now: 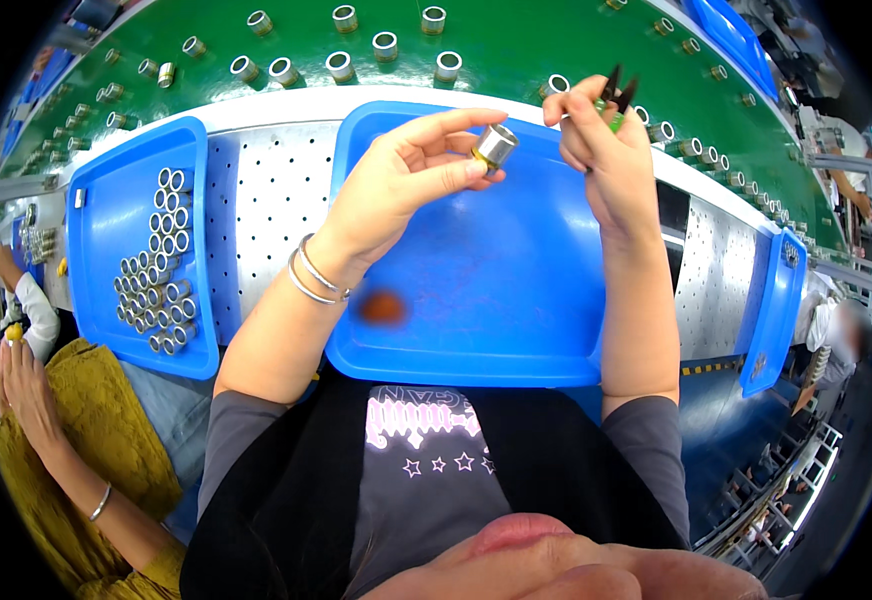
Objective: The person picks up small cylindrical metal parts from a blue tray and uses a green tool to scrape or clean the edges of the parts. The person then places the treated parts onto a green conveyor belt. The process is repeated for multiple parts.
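Over the blue tray [486, 310] in front of me, my left hand [396, 175] pinches a short, hollow metal cylinder [497, 146] between thumb and fingers. The cylinder is tilted, its open end up, with a yellowish band at its lower end. To its right, my right hand [616, 170] is raised and closed around small snips [617, 98] with dark blades and a green handle. The blades point up and away from the cylinder, not touching it. A blurred reddish-brown spot [383, 307] shows over the tray; I cannot tell what it is.
Beyond the tray runs a green belt [506, 45] carrying several metal cylinders [339, 67]. Another blue tray [106, 290] at left holds rows of cylinders [164, 245]. Perforated metal surfaces [281, 190] flank my tray. A co-worker's hand [31, 390] is at far left.
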A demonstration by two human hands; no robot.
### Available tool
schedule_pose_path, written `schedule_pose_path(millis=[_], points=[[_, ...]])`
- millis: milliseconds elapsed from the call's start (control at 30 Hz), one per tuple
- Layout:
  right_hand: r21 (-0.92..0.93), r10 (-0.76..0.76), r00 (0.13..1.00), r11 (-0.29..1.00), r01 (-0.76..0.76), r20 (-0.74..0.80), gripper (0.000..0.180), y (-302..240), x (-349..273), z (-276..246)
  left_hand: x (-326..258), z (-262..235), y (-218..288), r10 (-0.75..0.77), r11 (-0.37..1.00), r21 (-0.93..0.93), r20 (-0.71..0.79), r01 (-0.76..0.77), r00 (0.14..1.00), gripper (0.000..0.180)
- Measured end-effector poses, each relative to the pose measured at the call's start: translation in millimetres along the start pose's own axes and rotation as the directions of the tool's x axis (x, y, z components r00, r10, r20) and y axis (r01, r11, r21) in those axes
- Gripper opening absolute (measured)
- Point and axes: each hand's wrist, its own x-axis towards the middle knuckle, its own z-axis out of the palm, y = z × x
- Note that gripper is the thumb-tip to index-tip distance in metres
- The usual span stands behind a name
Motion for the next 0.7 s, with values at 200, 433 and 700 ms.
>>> schedule_pose_path(millis=[200,433,700], points=[[0.256,-0.186,0.956,0.958,0.125,0.228,0.014,-9.3,-5.6,1.4,-0.6,-0.8,4.6,-0.023,0.991,-0.133,-0.072,0.014,0.997,0.050],[0.217,-0.286,0.901,0.950,0.223,0.325,0.016,-13.5,-13.9,10.7,1.6,-1.3,-1.4,0.060,0.998,-0.030,-0.075,-0.063,0.995,0.045],[0.098,-0.279,0.938,0.960,0.264,0.207,0.018,-16.9,-18.3,16.8,-0.6,-0.2,-9.3,0.162,0.962,0.228,-0.046,-0.147,0.986,0.042]])
